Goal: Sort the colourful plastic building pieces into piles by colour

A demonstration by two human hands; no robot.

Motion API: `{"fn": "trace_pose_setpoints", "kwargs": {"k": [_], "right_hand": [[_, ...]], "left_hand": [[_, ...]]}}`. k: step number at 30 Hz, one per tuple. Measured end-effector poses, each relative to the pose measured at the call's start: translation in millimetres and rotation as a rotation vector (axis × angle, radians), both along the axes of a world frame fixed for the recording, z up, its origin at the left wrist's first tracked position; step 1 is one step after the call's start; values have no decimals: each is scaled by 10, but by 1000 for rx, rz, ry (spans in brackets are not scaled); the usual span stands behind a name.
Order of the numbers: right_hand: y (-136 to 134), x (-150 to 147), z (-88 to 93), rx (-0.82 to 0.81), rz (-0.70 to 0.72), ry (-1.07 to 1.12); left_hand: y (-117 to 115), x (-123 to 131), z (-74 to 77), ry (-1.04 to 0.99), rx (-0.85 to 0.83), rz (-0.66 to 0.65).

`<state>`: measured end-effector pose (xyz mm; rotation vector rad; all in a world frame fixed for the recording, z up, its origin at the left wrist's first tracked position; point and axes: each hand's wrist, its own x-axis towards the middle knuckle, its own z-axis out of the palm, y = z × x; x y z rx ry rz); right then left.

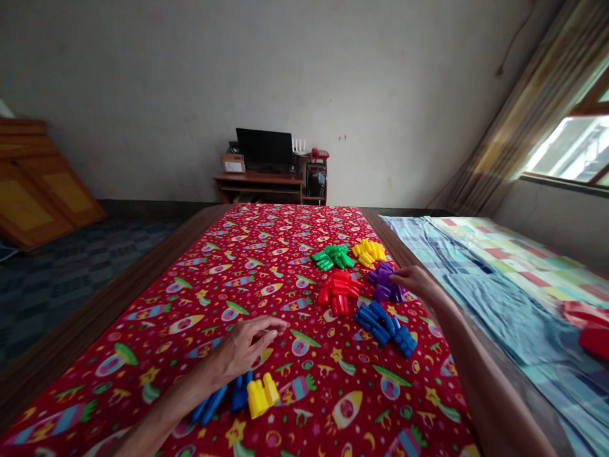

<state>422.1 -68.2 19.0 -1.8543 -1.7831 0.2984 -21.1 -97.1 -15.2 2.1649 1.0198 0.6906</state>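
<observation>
My right hand (413, 279) is at the pile of purple toy building blocks (383, 282), fingertips pinched at a block on the pile's right side. My left hand (252, 339) hovers over the red patterned cloth with its fingers stretched out and nothing in them. Just below it, near me, stands a yellow toy block (262, 395) beside blue toy blocks (209, 404), partly hidden by my left forearm. Around the purple pile lie groups of red blocks (339, 291), green blocks (333, 256), yellow blocks (369, 252) and blue blocks (384, 325).
The red cloth (200, 343) covers a long table with a dark wooden edge (157, 257). On the right is a bed with a checked sheet (514, 254) and blue fabric. A desk (259, 179) with a monitor (264, 150) stands against the far wall; a wooden cabinet (42, 184) is left.
</observation>
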Motion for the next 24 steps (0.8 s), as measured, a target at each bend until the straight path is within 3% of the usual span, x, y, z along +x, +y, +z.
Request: {"fn": "trace_pose_setpoints", "kwargs": {"k": [4, 7, 9, 12, 17, 20, 24], "right_hand": [[-64, -26, 100, 43, -163, -49], [-149, -179, 284, 113, -138, -31], [-226, -398, 397, 108, -14, -2], [-390, -889, 476, 78, 290, 28], [-682, -1678, 366, 1, 715, 27], [-755, -1875, 297, -12, 826, 24], [-730, -1851, 292, -18, 785, 42]], "left_hand": [[82, -153, 157, 149, 126, 10], [137, -342, 162, 273, 199, 34], [94, -496, 84, 362, 222, 49], [-130, -739, -116, 510, 266, 103], [-618, -891, -419, 608, 372, 97], [-713, -755, -505, 545, 478, 106], [-536, -509, -544, 396, 557, 43]]}}
